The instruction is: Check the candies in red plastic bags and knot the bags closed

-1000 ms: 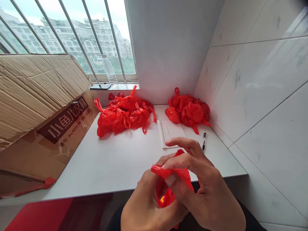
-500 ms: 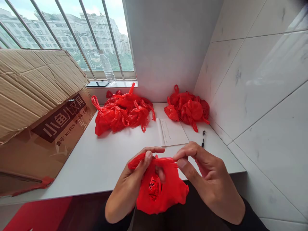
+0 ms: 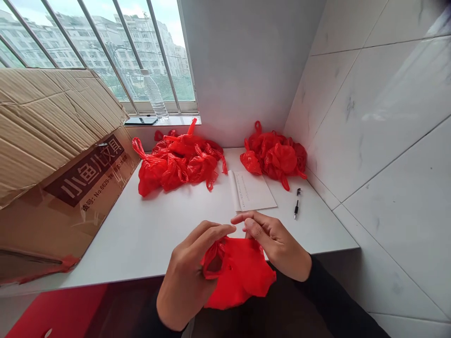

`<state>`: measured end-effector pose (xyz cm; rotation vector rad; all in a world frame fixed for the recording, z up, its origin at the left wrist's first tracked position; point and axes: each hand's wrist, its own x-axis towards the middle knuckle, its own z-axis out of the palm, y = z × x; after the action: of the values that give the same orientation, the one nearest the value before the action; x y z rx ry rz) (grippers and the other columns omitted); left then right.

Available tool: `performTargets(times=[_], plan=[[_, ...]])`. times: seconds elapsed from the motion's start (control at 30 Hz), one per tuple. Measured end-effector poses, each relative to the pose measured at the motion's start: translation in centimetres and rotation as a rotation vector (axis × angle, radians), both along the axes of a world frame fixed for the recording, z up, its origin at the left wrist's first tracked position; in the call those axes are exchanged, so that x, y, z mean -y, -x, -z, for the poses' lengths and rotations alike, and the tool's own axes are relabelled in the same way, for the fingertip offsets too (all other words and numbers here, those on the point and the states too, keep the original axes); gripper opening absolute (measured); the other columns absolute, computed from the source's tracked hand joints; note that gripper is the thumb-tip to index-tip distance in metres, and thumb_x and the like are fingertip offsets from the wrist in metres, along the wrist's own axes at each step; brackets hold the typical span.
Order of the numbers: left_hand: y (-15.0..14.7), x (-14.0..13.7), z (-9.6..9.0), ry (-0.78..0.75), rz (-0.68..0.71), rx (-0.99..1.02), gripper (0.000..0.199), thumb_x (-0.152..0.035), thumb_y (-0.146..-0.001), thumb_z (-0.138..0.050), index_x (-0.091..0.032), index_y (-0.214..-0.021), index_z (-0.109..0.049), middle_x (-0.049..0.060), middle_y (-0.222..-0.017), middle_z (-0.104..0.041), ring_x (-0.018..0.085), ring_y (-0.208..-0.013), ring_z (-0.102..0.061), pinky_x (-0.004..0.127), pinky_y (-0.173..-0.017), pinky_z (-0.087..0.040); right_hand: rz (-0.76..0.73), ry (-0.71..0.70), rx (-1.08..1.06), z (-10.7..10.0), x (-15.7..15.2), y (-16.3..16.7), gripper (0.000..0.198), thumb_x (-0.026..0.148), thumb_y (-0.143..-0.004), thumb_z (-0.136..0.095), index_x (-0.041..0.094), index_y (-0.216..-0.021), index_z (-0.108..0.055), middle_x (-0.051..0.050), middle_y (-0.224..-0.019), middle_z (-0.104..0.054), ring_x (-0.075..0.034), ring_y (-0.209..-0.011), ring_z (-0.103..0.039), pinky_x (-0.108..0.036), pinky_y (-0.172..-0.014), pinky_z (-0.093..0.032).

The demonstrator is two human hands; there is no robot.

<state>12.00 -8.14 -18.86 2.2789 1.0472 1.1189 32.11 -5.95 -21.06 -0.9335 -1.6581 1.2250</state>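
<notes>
A red plastic bag (image 3: 243,274) hangs between my hands, just in front of the table's near edge. My left hand (image 3: 195,263) is closed on the bag's left side, where a handle loop bulges out below the fingers. At the bag's upper right, my right hand (image 3: 273,239) grips its top edge, with the index finger stretched toward the left hand. The fingertips of both hands come close together above the bag. Some of the fingers are hidden behind the plastic.
Red bag piles lie at the back left (image 3: 179,164) and back right (image 3: 276,155) of the white table (image 3: 141,234). Between them is a notebook (image 3: 259,197), with a pen (image 3: 296,204) to its right. A cardboard box (image 3: 88,183) stands left; a bottle (image 3: 155,96) and phone (image 3: 141,121) rest on the sill.
My right hand has moved left and in toward my left hand. My left hand has turned over the bag's side, and the bag's printed mark is out of sight.
</notes>
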Motion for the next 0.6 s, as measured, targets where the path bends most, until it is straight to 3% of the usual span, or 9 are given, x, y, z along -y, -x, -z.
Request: performTargets(times=[0.1, 0.2, 0.3, 0.4, 0.5, 0.6], plan=[[0.1, -0.3, 1.3, -0.188, -0.079, -0.013, 0.062, 0.012, -0.077, -0.05, -0.027, -0.124, -0.061, 0.003, -0.11, -0.059, 0.011, -0.094, -0.064, 0.017, -0.079, -0.052, -0.16, 0.093, -0.024, 0.5, -0.1, 0.2, 0.041, 0.038, -0.104, -0.046, 0.019, -0.141, -0.047, 0.009, -0.061, -0.039, -0.009, -0.051, -0.031, -0.021, -0.049, -0.029], [0.2, -0.3, 2.0, -0.217, -0.066, 0.009, 0.062, 0.011, -0.079, -0.055, -0.029, -0.126, -0.063, 0.003, -0.109, -0.056, 0.011, -0.094, -0.062, 0.016, -0.077, -0.052, -0.206, 0.051, 0.002, 0.5, -0.1, 0.5, 0.029, 0.035, -0.102, -0.05, 0.017, -0.123, -0.058, 0.007, -0.065, -0.046, -0.009, -0.057, -0.04, -0.023, -0.058, -0.037], [0.6, -0.4, 2.0, -0.196, -0.061, 0.003, 0.063, 0.007, -0.083, -0.058, -0.032, -0.131, -0.061, 0.002, -0.112, -0.058, 0.012, -0.098, -0.063, 0.017, -0.08, -0.052, -0.102, -0.032, 0.042, 0.1, 0.0, 0.6, 0.019, 0.034, -0.1, -0.053, 0.018, -0.1, -0.062, -0.001, -0.084, -0.06, -0.015, -0.079, -0.056, -0.03, -0.078, -0.047], [1.0, -0.5, 1.8, -0.179, -0.033, -0.038, 0.063, 0.003, -0.09, -0.054, -0.035, -0.14, -0.054, 0.001, -0.123, -0.062, 0.012, -0.108, -0.064, 0.017, -0.09, -0.052, 0.052, -0.124, 0.038, -0.5, 0.4, 0.6, 0.012, 0.03, -0.1, -0.052, 0.021, -0.103, -0.059, -0.004, -0.107, -0.063, -0.019, -0.102, -0.058, -0.034, -0.092, -0.047], [1.3, -0.7, 1.5, -0.185, -0.01, -0.036, 0.062, 0.0, -0.094, -0.049, -0.033, -0.147, -0.046, 0.002, -0.133, -0.061, 0.013, -0.118, -0.061, 0.02, -0.098, -0.05, 0.136, -0.159, -0.024, -1.1, 1.0, 0.9, 0.012, 0.031, -0.104, -0.046, 0.022, -0.103, -0.054, -0.002, -0.099, -0.062, -0.016, -0.094, -0.06, -0.03, -0.085, -0.047], [1.8, -0.8, 1.2, -0.259, -0.057, -0.035, 0.058, -0.002, -0.094, -0.051, -0.028, -0.146, -0.048, 0.003, -0.132, -0.063, 0.016, -0.12, -0.06, 0.026, -0.099, -0.051, 0.245, -0.238, -0.025, -1.1, 1.2, 1.0, 0.01, 0.03, -0.104, -0.046, 0.023, -0.1, -0.052, 0.0, -0.091, -0.058, -0.015, -0.086, -0.057, -0.028, -0.078, -0.046]])
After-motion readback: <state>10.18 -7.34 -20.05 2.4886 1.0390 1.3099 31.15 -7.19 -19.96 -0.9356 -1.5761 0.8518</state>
